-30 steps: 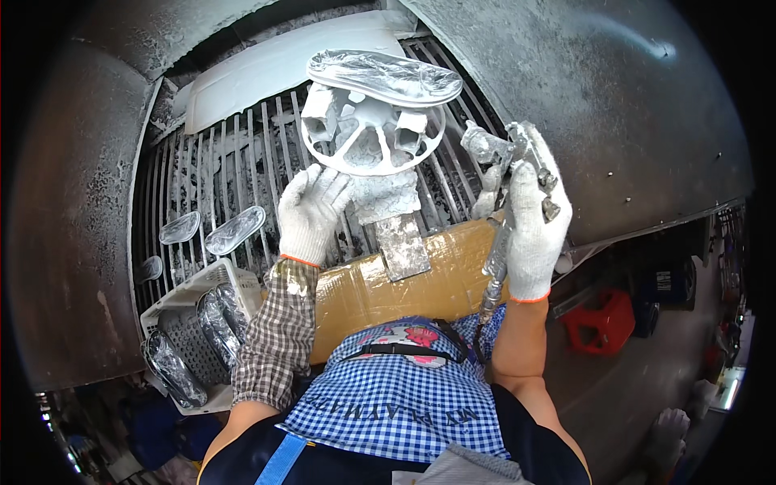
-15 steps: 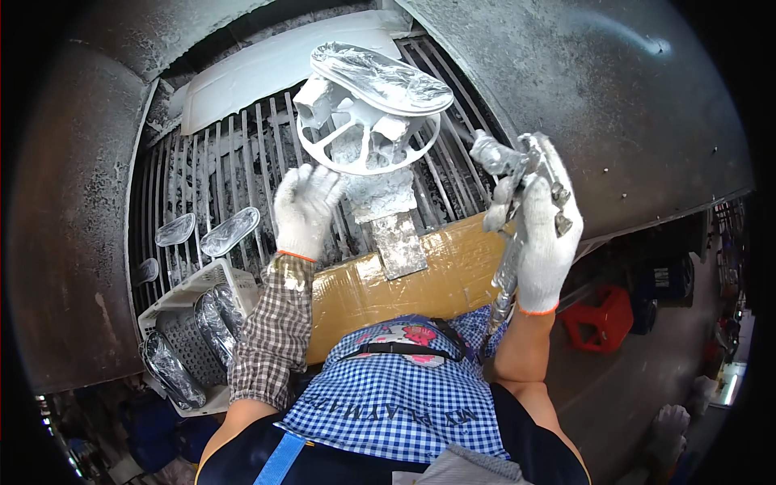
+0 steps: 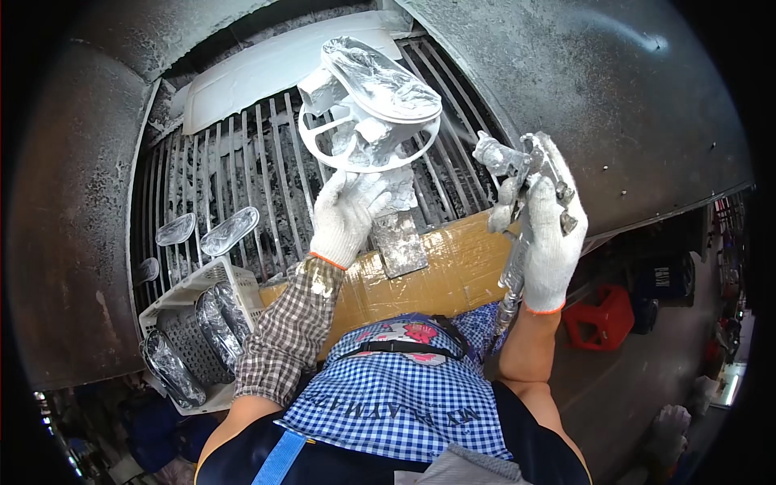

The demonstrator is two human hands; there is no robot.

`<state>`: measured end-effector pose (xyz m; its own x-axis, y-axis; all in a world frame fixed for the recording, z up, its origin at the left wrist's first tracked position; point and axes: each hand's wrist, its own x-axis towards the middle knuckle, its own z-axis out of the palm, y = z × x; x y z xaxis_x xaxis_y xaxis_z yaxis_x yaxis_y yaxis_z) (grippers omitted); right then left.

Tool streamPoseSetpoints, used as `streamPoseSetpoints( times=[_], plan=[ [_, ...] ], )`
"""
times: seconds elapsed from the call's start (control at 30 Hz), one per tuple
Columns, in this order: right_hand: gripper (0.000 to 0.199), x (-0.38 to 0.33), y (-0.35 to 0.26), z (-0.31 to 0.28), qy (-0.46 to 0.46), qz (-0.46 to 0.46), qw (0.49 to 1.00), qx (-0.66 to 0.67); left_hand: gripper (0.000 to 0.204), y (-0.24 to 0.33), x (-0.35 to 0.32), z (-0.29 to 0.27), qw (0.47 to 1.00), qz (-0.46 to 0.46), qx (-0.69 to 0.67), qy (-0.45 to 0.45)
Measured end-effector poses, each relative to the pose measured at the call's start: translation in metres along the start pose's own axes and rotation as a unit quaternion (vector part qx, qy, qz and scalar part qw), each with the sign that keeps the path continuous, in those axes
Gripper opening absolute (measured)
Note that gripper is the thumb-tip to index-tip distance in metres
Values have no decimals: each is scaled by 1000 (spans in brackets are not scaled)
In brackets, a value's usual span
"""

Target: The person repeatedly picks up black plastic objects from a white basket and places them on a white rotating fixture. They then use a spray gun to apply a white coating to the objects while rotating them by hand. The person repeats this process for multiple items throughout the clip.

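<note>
Both gloved hands grip: our left hand (image 3: 346,217) clasps the stand under the shoe sole (image 3: 380,77), upper centre; our right hand (image 3: 550,242) wraps the spray gun (image 3: 517,166). We'd sweep evenly.

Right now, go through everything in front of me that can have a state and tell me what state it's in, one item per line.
Left hand: gloved, gripping the stand under the round rack.
Round rack: tilted, held up over the grate.
Shoe sole: on top of the rack, silvery coated.
Right hand: gloved, closed around the spray gun.
Spray gun: raised, nozzle toward the rack, paint-caked.
White basket: holding several soles.
Two soles: lying loose on the grate.
</note>
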<state>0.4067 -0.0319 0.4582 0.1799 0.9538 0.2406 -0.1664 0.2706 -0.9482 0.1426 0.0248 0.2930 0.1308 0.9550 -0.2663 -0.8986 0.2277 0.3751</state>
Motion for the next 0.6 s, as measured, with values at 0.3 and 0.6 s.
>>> streamPoseSetpoints(
  times=[0.3,0.6],
  plan=[
    [47,1,-2,-2,-28,26,999,35,27,23,-1,-11,999,32,9,38],
    [47,6,10,10,-64,35,997,14,37,48,1,-15,997,75,19,26]
  ],
)
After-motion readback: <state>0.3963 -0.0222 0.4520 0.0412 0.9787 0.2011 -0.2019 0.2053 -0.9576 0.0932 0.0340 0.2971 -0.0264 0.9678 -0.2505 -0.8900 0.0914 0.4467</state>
